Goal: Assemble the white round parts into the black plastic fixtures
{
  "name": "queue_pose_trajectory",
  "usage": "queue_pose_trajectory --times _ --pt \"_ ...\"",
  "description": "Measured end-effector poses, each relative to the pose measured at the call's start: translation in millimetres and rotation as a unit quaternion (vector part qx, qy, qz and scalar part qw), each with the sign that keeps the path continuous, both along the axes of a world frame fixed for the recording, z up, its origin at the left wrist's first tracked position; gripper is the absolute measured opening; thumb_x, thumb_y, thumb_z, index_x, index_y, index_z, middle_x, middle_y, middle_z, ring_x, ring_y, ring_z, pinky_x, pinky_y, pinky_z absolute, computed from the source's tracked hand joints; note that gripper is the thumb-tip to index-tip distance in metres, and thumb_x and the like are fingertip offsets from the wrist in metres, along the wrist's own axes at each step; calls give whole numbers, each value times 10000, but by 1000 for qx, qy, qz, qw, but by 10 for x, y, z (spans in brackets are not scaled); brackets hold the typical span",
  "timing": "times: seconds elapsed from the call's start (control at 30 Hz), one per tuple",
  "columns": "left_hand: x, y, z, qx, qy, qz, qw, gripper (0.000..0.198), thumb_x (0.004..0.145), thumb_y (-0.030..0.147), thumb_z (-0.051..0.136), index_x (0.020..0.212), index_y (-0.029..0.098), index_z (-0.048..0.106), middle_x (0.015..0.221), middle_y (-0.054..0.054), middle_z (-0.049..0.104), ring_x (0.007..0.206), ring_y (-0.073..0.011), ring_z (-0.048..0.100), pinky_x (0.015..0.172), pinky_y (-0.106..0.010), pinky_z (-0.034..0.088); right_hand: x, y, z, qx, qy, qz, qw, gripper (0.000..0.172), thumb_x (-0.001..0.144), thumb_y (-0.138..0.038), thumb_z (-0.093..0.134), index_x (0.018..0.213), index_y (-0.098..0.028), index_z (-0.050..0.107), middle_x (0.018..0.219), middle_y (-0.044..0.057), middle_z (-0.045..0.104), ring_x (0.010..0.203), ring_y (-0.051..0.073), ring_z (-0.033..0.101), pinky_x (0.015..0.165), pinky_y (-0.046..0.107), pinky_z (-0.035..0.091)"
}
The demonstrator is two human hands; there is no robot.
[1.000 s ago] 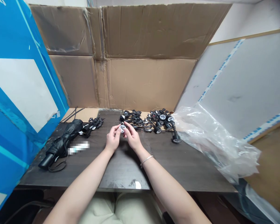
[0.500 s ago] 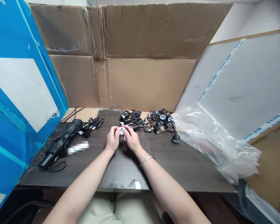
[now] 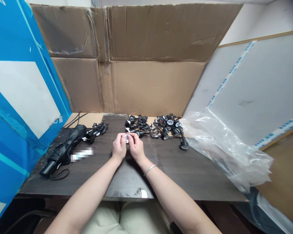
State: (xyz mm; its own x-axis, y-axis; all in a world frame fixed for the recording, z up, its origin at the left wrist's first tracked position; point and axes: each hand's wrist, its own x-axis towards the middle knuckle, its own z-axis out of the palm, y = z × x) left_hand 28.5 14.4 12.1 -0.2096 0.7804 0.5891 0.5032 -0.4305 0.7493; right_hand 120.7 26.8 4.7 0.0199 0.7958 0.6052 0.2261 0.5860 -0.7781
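My left hand and my right hand meet knuckle to knuckle over the middle of the dark table. Both are closed, pinching a small white and black part between their fingertips. Just beyond the hands lies a heap of small black parts with cup-shaped ends and wire clips. One black cup part stands apart on the right. A thin bracelet is on my right wrist.
A folded black umbrella lies at the left with a small cluster of black parts beside it. Crumpled clear plastic covers the table's right side. Cardboard walls stand behind; a blue board leans at left.
Both hands have drawn slightly toward me and closed tighter together around the small part, which showed more openly between the fingertips before.
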Motion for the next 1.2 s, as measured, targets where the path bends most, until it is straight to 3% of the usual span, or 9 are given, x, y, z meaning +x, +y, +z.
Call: queue_pose_trajectory --times 0.23,0.43,0.6,0.9,1.2 --pt "12 4 -9 -7 -3 2 1000 270 865 344 323 832 181 535 757 -39 647 671 -138 607 617 -223 445 -9 9 -24 -5 20 6 1000 230 834 -354 427 929 -181 544 851 71 663 741 168 632 662 281 497" --pt "10 4 -30 21 1 -29 999 318 890 317 254 851 176 536 781 -50 643 702 -133 605 657 -227 452 -9 -27 32 -33 17 -12 999 229 819 -389 444 868 -184 533 667 21 628 601 151 599 573 251 471" --pt "4 18 -46 19 26 -16 999 312 887 334 271 863 175 537 799 -57 653 715 -142 615 658 -238 452 -9 -43 64 -41 5 -28 999 245 815 -403 435 850 -180 531 593 1 591 522 140 557 518 236 433" --pt "2 32 -62 -4 34 -10 999 288 867 371 310 824 189 529 743 -45 652 673 -157 615 612 -248 450 7 -24 47 -20 -8 -40 999 225 825 -404 413 814 -204 514 651 24 640 566 162 600 530 249 440" --pt "-1 46 -35 -13 22 -40 999 271 871 357 316 871 177 518 840 -88 664 769 -182 631 672 -288 476 -3 4 26 -4 -21 -82 996 261 821 -414 391 824 -190 524 709 73 668 597 189 629 554 280 462"
